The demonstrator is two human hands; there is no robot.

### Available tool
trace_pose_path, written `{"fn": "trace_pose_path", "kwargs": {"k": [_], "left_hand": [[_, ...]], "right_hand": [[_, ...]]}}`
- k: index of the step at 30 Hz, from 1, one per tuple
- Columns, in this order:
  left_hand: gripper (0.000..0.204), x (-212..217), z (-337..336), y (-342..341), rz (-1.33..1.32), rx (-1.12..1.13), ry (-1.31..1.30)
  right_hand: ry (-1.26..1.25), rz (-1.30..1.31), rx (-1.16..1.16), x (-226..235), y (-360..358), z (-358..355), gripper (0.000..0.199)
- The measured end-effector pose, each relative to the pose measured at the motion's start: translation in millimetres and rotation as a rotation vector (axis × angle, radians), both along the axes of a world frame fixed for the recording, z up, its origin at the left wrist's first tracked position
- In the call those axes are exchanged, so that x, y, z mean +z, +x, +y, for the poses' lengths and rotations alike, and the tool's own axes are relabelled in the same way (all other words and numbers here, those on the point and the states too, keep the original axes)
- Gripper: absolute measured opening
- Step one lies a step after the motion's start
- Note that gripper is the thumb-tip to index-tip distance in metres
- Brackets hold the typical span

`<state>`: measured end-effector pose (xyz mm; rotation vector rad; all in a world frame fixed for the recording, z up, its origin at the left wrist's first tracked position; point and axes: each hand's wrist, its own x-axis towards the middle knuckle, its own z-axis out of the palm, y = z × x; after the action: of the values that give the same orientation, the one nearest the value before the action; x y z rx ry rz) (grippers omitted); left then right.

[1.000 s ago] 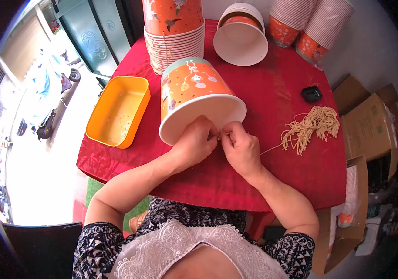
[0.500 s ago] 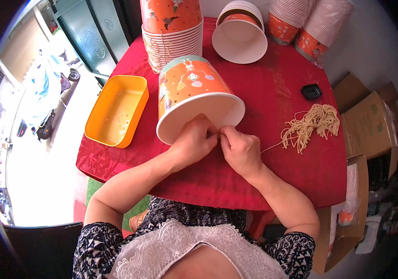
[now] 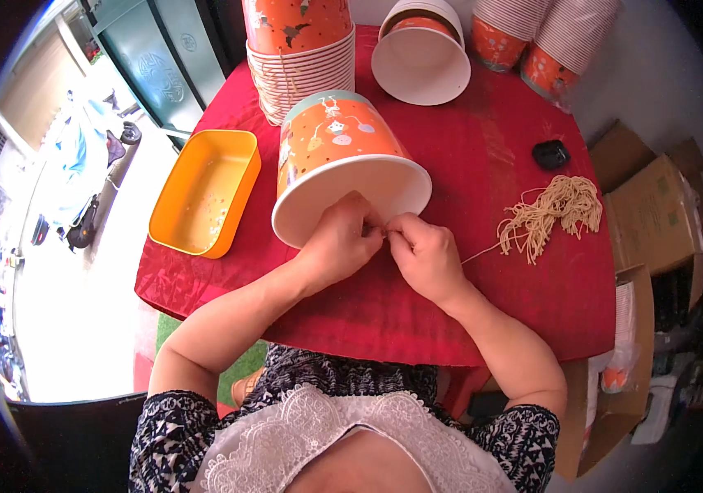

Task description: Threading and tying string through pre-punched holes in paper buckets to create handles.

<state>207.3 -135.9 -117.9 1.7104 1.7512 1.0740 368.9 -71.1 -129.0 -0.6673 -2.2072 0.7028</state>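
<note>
Looking down from the head view: one red table [image 3: 483, 148] filled the middle of the frame.
Paper bucket: a large orange paper bucket [image 3: 337, 156] lay tipped on its side at centre frame, open mouth toward the person, probably so its rim could be reached.
Left hand: the left hand [image 3: 343, 242] rested against the lower rim, fingers pinched narrow beside the other hand's; what they pinched was too small to tell.
Right hand: the right hand [image 3: 424, 251] touched the left, fingertips pinched together at the same spot on the rim; a thin string seemed to run from it toward the right.
String bundle: a loose bundle of pale strings [image 3: 553, 212] lay right of centre, near the hand.
Tray: an orange tray [image 3: 203, 191] sat left of centre.
Stacks: more stacked buckets [image 3: 296, 49] stood along the upper edge.
</note>
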Motion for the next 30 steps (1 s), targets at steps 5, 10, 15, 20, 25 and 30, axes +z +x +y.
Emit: {"fn": "trace_pose_path", "kwargs": {"k": [5,10,15,20,25,30], "left_hand": [[0.007,-0.2,3.1,6.7,0.074,0.068,0.288],[0.013,6.1,-0.5,4.6,0.069,0.017,0.004],[0.014,-2.7,-2.8,1.8,0.07,-0.061,0.098],[0.011,4.6,-3.8,5.8,0.031,-0.091,0.01],[0.007,-5.3,-0.3,3.4,0.098,-0.05,0.148],[0.003,-1.9,1.3,5.9,0.045,0.024,0.187]], "right_hand": [[-0.205,0.02,0.009,0.8,-0.2,5.4,0.007],[-0.251,-0.042,-0.008,0.0,0.7,7.1,0.01],[-0.328,0.048,-0.014,1.0,-0.8,5.1,0.011],[-0.338,0.048,-0.034,-1.2,-0.4,3.8,0.011],[-0.178,-0.001,-0.039,-0.5,-0.2,3.0,0.006],[-0.094,-0.01,0.009,12.1,11.0,3.4,0.007]]}}
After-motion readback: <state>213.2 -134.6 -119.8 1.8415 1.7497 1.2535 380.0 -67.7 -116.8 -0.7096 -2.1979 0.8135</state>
